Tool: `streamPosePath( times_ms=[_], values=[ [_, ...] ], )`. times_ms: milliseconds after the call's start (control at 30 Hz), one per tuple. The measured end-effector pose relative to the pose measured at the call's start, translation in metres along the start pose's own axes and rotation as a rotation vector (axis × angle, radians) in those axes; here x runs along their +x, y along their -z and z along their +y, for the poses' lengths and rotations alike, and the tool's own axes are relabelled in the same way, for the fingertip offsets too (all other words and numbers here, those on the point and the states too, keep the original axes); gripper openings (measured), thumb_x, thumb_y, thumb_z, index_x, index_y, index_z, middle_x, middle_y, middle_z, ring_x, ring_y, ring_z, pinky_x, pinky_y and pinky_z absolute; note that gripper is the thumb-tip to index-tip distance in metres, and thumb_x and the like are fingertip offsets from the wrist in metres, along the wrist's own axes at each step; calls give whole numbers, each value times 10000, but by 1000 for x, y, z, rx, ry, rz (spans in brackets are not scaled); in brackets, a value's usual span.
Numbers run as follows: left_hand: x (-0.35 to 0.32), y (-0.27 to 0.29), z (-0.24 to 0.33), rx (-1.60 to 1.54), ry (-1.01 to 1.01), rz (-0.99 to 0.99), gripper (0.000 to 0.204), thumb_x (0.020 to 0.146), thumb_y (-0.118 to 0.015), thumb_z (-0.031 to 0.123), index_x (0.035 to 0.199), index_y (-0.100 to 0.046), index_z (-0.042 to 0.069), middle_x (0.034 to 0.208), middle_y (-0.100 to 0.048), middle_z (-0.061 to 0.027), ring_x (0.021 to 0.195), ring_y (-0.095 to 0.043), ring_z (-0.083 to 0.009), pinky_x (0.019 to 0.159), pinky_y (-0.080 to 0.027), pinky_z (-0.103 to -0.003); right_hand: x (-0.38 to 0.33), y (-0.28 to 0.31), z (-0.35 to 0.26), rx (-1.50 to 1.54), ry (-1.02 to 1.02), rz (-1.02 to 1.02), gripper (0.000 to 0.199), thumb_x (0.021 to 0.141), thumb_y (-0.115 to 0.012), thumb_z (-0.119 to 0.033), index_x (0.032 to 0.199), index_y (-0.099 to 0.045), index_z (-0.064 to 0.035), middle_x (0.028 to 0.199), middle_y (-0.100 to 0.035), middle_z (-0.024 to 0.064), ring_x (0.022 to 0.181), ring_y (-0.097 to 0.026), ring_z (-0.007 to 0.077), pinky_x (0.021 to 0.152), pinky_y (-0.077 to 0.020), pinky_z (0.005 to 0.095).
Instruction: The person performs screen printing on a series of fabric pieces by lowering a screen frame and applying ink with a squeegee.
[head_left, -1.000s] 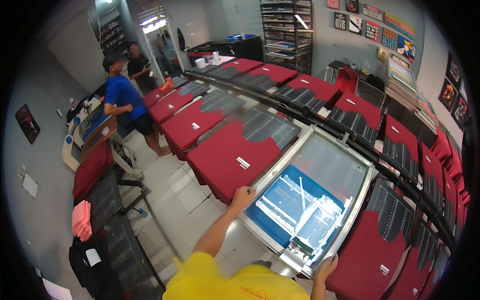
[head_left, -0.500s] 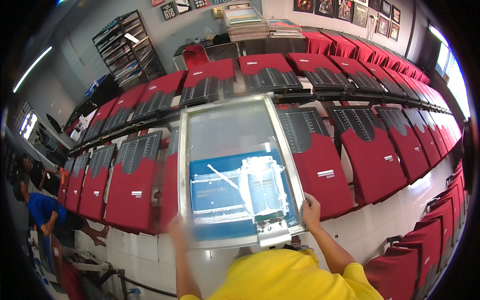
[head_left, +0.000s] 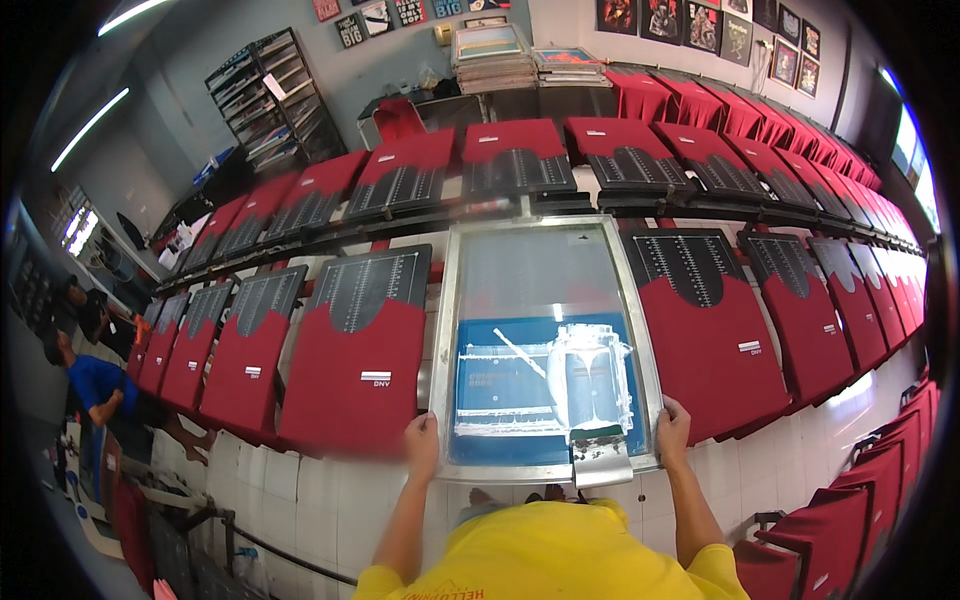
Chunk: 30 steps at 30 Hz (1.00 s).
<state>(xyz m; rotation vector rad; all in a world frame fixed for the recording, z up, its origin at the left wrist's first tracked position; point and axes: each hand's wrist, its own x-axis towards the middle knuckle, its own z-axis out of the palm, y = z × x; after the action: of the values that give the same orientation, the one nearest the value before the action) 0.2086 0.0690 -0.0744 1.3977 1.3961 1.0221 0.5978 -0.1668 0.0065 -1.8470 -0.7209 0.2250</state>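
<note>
A silk-screen frame (head_left: pixel 449 330) with a pale metal rim lies in front of me over a row of shirt boards. Its mesh is grey at the far end and blue nearer me, with thick white ink (head_left: pixel 590 375) smeared over the blue part. My left hand (head_left: pixel 422 442) is closed on the near left side of the rim. On the opposite side, my right hand (head_left: pixel 674 428) grips the rim near its corner. A squeegee (head_left: pixel 602 463) with a metal handle and a dark green edge rests on the screen's near end, between my hands.
Boards with red shirts (head_left: pixel 350 380) run along both sides of the frame, and a second row (head_left: pixel 515 145) stands behind. More red shirts (head_left: pixel 850 520) hang at the lower right. Stacked screens (head_left: pixel 493 65) and a rack (head_left: pixel 275 95) are at the back. A person in blue (head_left: pixel 98 385) stands at left.
The screen frame has shifted to the right in view, uncovering a red shirt on its left. My left hand, blurred before, now shows clearly on the rim. Squeegee and ink have moved with the frame.
</note>
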Motion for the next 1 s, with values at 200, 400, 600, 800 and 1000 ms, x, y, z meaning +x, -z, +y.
streamPosePath(
  times_ms=[200, 400, 600, 800, 1000],
  values=[
    [2, 0, 11, 45, -22, 11, 400, 978, -550, 281, 1046, -677, -92, 791, -674, -121, 726, -609, -181, 702, -474, -326, 7, 2, -15, -9, -5, 6, 322, 898, -459, 46, 1163, -636, 94, 1034, -701, 172, 963, -661, 207, 888, -489, 302],
    [3, 1, 23, 112, 73, -37, 380, 977, -542, 271, 1049, -680, -75, 830, -696, -164, 766, -654, -240, 741, -489, -354, 8, 4, -11, -21, -15, 11, 328, 886, -461, 50, 1156, -640, 97, 1029, -704, 170, 967, -661, 211, 897, -487, 302],
    [9, -5, -10, 118, 9, 54, 348, 968, -537, 245, 1062, -687, -54, 880, -716, -199, 844, -693, -289, 779, -501, -373, 9, 0, -12, 6, -19, 11, 326, 874, -454, 61, 1133, -648, 100, 1014, -704, 164, 946, -666, 206, 874, -495, 295],
    [16, 1, -6, 227, -41, -15, 299, 941, -558, 220, 1023, -709, -24, 869, -713, -216, 833, -707, -319, 744, -513, -395, 18, -4, 12, 23, -12, 30, 308, 872, -460, 62, 1111, -652, 99, 1001, -708, 168, 941, -673, 218, 875, -495, 297],
    [27, -2, -9, 312, -89, -23, 272, 912, -584, 194, 983, -711, -36, 837, -703, -232, 796, -705, -362, 716, -518, -415, 22, -9, 22, -116, 84, 66, 299, 877, -488, 34, 1125, -649, 76, 1013, -701, 227, 962, -682, 310, 879, -500, 347]
  ],
)
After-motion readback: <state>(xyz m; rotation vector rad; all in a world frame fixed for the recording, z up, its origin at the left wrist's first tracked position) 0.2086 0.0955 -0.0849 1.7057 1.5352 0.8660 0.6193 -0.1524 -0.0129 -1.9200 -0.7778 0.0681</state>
